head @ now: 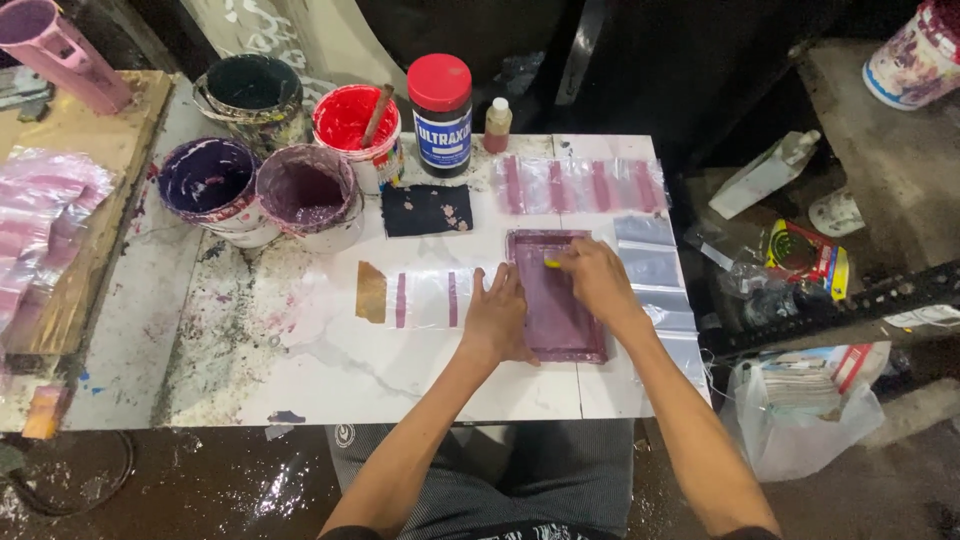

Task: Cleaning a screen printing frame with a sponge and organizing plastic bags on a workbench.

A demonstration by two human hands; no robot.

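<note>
Now | purple-stained screen frame (pixel 556 305), flat | L hand (pixel 495 318) steadies | R hand (pixel 595 280) presses

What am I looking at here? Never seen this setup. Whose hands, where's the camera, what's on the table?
There is no machine: a person works with two bare hands, filmed by one camera worn on their head, looking down.

The left hand lies flat on the left edge of a small purple-stained screen frame on the white table. The right hand rests on the frame's upper part, holding a small yellow thing; what it is I cannot tell.

Beside the frame lies a clear plastic bag with purple stripes, with more striped bags behind. At the back stand paint buckets, purple and red, a red-capped jar and a dark rag.
</note>
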